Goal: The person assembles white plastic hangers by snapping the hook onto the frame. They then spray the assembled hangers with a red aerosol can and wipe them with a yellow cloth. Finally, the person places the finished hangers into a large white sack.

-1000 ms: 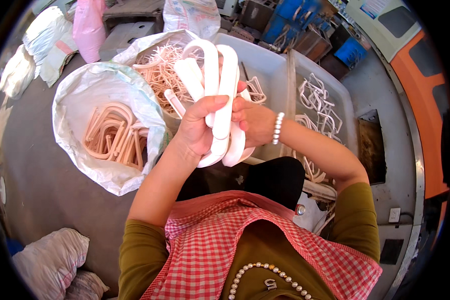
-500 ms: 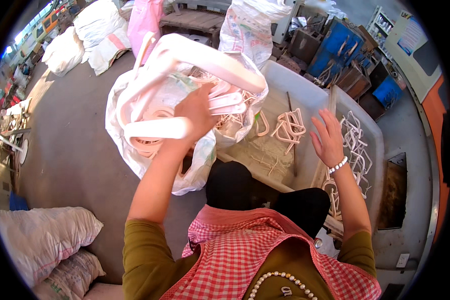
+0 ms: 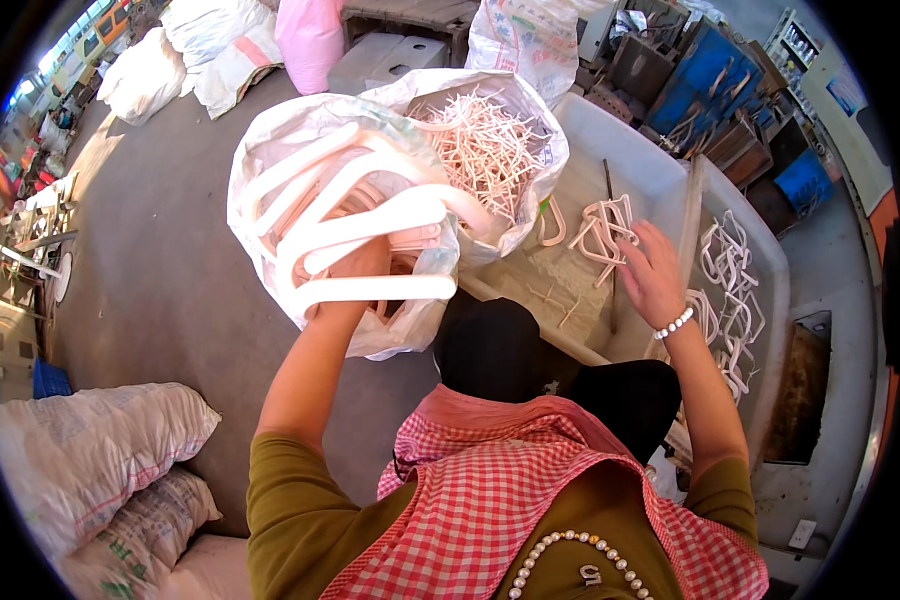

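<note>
My left hand (image 3: 368,262) is down in the mouth of a white woven sack (image 3: 260,180), closed around several pale pink bent plastic bars (image 3: 375,225). The bars lie over my fingers and partly hide them. More of these bars fill the sack. My right hand (image 3: 655,278) is over a white plastic tub (image 3: 625,130), fingers stretched out, holding nothing. Its fingertips are beside a small heap of pink plastic frames (image 3: 600,235); whether they touch is hard to tell.
A second sack (image 3: 545,170) full of thin pink plastic offcuts (image 3: 485,150) stands behind the first. Right of a divider, white bent pieces (image 3: 735,290) lie in another compartment. A thin dark rod (image 3: 610,190) leans in the tub. Stuffed sacks (image 3: 100,450) lie at lower left.
My left hand has lowered the bars into the sack, uncovering the offcuts behind. My right hand is now closer to the pink frames. The whole view has shifted slightly.
</note>
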A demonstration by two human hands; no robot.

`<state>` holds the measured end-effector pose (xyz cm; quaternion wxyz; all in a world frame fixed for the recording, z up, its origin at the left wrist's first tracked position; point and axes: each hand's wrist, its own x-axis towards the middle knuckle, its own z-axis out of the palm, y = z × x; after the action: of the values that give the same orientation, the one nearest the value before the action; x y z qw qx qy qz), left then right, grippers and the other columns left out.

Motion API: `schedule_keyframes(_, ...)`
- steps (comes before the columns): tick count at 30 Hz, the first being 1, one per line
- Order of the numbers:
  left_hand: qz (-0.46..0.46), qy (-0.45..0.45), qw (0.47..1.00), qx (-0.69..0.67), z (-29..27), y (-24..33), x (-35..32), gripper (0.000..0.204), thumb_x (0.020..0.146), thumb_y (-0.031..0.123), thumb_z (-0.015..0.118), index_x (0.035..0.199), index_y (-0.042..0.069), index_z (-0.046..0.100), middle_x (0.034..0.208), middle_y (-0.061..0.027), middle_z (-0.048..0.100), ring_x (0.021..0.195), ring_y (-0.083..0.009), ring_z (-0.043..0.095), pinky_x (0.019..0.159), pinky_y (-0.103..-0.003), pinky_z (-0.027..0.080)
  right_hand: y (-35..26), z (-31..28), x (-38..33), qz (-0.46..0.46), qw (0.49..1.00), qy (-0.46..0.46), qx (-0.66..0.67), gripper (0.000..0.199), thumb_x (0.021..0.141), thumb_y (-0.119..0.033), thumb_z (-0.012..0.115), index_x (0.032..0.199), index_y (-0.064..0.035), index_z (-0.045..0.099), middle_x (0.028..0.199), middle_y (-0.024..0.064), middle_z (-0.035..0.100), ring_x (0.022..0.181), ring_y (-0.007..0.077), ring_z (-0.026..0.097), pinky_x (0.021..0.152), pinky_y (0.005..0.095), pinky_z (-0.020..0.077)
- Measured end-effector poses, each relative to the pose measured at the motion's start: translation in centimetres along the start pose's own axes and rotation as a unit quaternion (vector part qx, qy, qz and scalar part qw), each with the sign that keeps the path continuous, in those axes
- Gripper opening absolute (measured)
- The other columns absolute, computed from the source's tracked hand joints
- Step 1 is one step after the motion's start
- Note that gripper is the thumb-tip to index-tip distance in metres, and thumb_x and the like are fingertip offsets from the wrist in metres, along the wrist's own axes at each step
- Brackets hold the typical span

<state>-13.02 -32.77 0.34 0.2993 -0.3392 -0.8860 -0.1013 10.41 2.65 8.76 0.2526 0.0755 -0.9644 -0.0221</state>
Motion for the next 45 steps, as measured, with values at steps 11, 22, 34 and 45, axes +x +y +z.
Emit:
schedule_keyframes(11, 0.048, 0.033, 0.998, 0.024, 1.5, -0.2, -0.1, 0.055, 0.077, 0.021, 0.064, 0.125, 0.0, 0.047, 0.098, -0.0214, 0.061, 0.096, -0.0354, 0.06, 0.083, -0.044, 0.048, -9.1, 7.8, 8.2, 0.038, 0.951, -0.097, 0.291, 0.056, 0.079, -0.022, 0.072, 0.127, -0.0057, 0.048, 0.127, 0.0187, 0.049, 0.118, 0.035, 0.048, 0.1, 0.0415, 0.0397)
schedule_keyframes(22, -0.137, -0.087, 0.959, -0.231, -1.3, 2.6, 3.0, 0.059, 0.07, 0.012, 0.071, 0.124, 0.0, 0.049, 0.096, -0.0229, 0.062, 0.091, -0.038, 0.062, 0.077, -0.044, 0.05, -13.0, 13.9, 11.2, 0.313, 0.741, -0.167, 0.57, 0.098, 0.07, -0.034, 0.082, 0.143, -0.0005, 0.026, 0.125, 0.0212, 0.054, 0.112, 0.0267, 0.055, 0.097, 0.0337, 0.0444)
schedule_keyframes(34, -0.333, -0.093, 0.532, -0.773, -2.0, 1.5, 0.8, 0.032, 0.083, 0.007, 0.066, 0.112, 0.0, 0.055, 0.091, -0.0076, 0.062, 0.083, -0.0165, 0.062, 0.071, -0.03, 0.052, -13.4, 17.3, 11.3, 0.389, 0.681, -0.163, 0.599, 0.032, 0.082, -0.011, 0.06, 0.109, 0.004, 0.057, 0.087, 0.011, 0.066, 0.069, 0.0178, 0.062, 0.065, 0.0314, 0.0499)
schedule_keyframes(45, -0.339, -0.447, 0.481, -0.674, -2.1, 4.7, -3.7, 0.047, 0.078, 0.014, 0.07, 0.12, 0.0, 0.055, 0.105, -0.0055, 0.062, 0.094, -0.0124, 0.057, 0.083, -0.029, 0.047, -13.7, 12.6, 9.6, 0.41, 0.624, -0.038, 0.664, 0.017, 0.084, -0.003, 0.054, 0.099, 0.0028, 0.06, 0.083, 0.003, 0.063, 0.071, 0.0101, 0.057, 0.065, 0.0257, 0.0471)
